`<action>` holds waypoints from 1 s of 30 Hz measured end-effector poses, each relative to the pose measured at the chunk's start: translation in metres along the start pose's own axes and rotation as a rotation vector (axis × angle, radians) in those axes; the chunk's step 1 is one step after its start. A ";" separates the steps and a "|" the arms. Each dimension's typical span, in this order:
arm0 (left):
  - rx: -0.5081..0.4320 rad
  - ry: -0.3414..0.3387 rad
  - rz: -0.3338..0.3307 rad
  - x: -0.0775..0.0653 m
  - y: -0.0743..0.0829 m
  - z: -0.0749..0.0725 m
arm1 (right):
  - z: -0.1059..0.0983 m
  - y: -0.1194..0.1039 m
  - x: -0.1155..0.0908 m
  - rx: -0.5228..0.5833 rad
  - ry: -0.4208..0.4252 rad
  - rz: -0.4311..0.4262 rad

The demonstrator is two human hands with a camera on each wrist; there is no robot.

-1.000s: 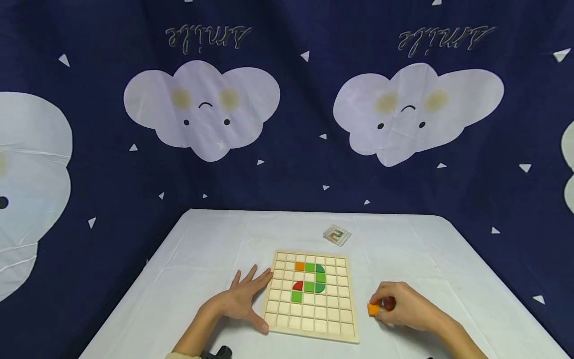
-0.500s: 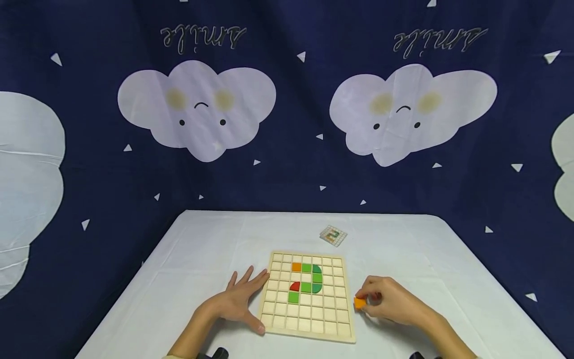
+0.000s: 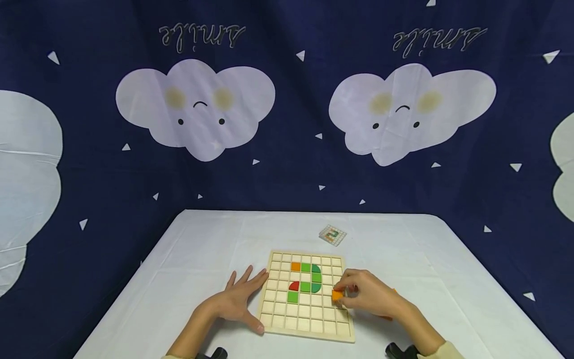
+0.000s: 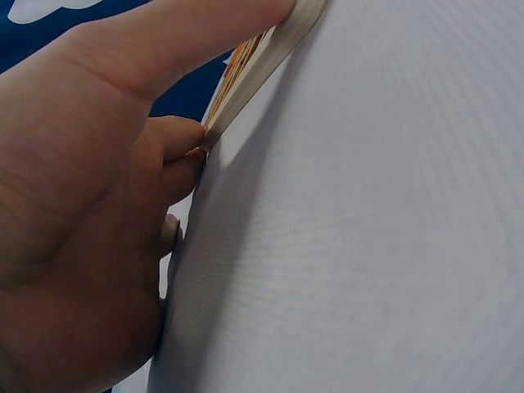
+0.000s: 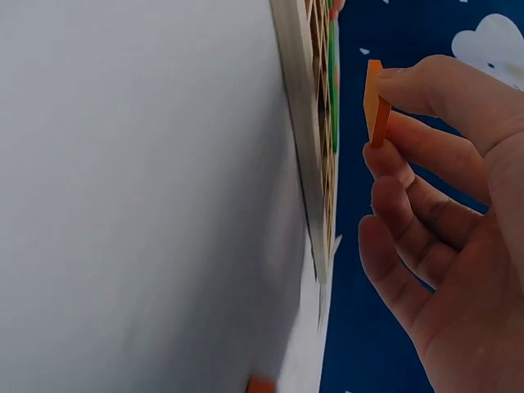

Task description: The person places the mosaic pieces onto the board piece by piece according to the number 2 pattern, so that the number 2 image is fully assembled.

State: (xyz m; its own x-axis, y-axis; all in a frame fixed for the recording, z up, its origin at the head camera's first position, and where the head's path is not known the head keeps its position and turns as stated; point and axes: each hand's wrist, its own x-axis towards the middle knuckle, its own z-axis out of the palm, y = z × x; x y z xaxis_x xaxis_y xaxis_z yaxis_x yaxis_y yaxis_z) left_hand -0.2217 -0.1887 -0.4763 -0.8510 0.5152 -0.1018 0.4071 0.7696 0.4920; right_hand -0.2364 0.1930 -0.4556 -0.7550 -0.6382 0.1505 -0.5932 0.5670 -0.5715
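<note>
A wooden grid board (image 3: 307, 336) lies on the white table, with orange, green and red tiles set in several of its squares. My left hand (image 3: 237, 301) rests at the board's left edge, fingers spread, thumb (image 4: 237, 33) against the rim in the left wrist view. Between thumb and fingertips, my right hand (image 3: 369, 294) pinches an orange square tile (image 5: 376, 105) above the board's right side. Its other fingers are loosely bent. In the head view this tile (image 3: 338, 295) overlaps the right-hand squares.
A small pattern card (image 3: 333, 235) showing a coloured figure on a grid lies behind the board. Orange pieces (image 3: 394, 290) partly show behind the right wrist; one (image 5: 261, 385) appears low in the right wrist view. A dark blue cloud-print curtain (image 3: 300, 109) hangs behind the table.
My right hand has carried the orange tile leftward from the table beside the board to over its right side. The left hand has kept its place on the board's edge.
</note>
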 end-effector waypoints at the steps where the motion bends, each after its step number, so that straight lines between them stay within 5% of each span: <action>1: -0.001 0.000 0.000 0.000 0.000 0.000 | 0.002 -0.002 0.002 0.006 0.000 -0.008; 30: -0.013 -0.007 -0.008 -0.001 0.003 -0.003 | 0.031 -0.034 0.045 0.004 -0.021 -0.168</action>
State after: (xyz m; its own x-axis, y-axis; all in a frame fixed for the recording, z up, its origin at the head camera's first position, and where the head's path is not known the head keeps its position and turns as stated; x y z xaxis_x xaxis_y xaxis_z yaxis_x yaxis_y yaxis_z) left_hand -0.2210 -0.1878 -0.4718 -0.8516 0.5122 -0.1118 0.3962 0.7685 0.5024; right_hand -0.2411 0.1290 -0.4545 -0.6390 -0.7348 0.2276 -0.7097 0.4490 -0.5429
